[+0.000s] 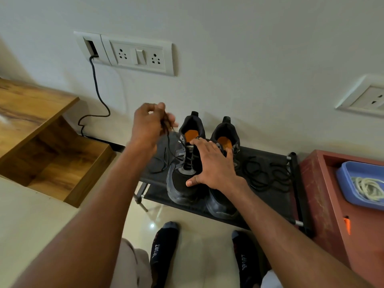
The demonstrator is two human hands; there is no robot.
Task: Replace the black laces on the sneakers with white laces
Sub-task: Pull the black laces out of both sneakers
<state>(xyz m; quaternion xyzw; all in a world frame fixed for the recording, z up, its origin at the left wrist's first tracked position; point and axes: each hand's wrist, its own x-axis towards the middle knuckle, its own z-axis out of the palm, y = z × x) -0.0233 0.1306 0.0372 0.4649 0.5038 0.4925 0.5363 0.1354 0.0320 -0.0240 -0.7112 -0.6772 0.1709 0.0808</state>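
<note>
Two black sneakers with orange insoles stand side by side on a low black rack (pixel 270 196). My left hand (pixel 148 123) is raised above and left of the left sneaker (pixel 182 183) and pinches its black lace (pixel 168 142), which runs down to the eyelets. My right hand (pixel 209 163) lies spread across both shoes with straight fingers, pressing on the left one; the right sneaker (pixel 223 206) is partly hidden under it. A loose black lace (pixel 264 173) lies coiled on the rack to the right. White laces (pixel 367 188) sit in a blue tray (pixel 349 190).
A red-brown cabinet (pixel 324 194) at the right carries the tray. A wooden open-sided table (pixel 41 125) stands at the left. Wall sockets (pixel 137 55) with a black cable (pixel 97 90) are behind. My feet in dark socks (pixel 164 246) stand on the tiled floor before the rack.
</note>
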